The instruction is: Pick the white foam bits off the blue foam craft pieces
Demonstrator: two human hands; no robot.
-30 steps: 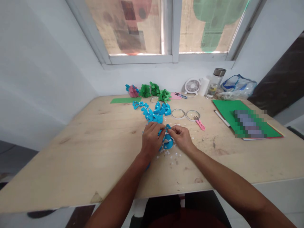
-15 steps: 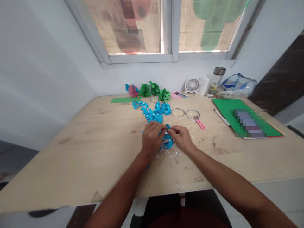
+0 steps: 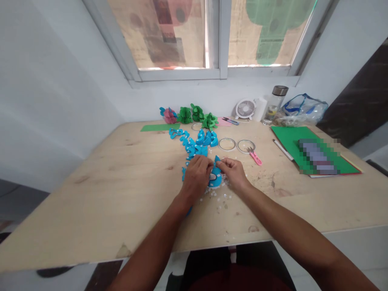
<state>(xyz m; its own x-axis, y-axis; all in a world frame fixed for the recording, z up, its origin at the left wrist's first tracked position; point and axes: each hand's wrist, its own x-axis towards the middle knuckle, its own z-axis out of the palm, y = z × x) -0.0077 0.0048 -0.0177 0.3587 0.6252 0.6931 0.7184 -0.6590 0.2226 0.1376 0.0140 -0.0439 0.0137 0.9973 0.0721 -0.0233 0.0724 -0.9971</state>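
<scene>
- Since the earlier frame, the tip of the blue paper piece [image 3: 217,169] has risen further out from between my hands, and more of it shows. My left hand [image 3: 197,173] has turned a little, its knuckles shifting; my right hand [image 3: 233,171] stays nearly in place.
- The piece lies right between my two sets of fingers, at their tips. Its long axis runs away from me, the pointed end toward the window.
- The fingers of my right hand pinch its right edge near the top.
- The fingers of my left hand curl against its left side; their tips are partly hidden, so I can't tell whether they grip it.
- Neither hand is clearly nearer: the piece sits in the gap, with both up against it.
- Just below, on the near side, a blue curved loop [image 3: 216,182] opens around a pale middle. I can't tell whether the piece and the loop are joined.
- White bits [image 3: 225,196] lie scattered on the desk [image 3: 121,194] just beside the loop.
- More blue pieces [image 3: 197,149] lie just beyond my left hand, toward the window [image 3: 224,74].
</scene>
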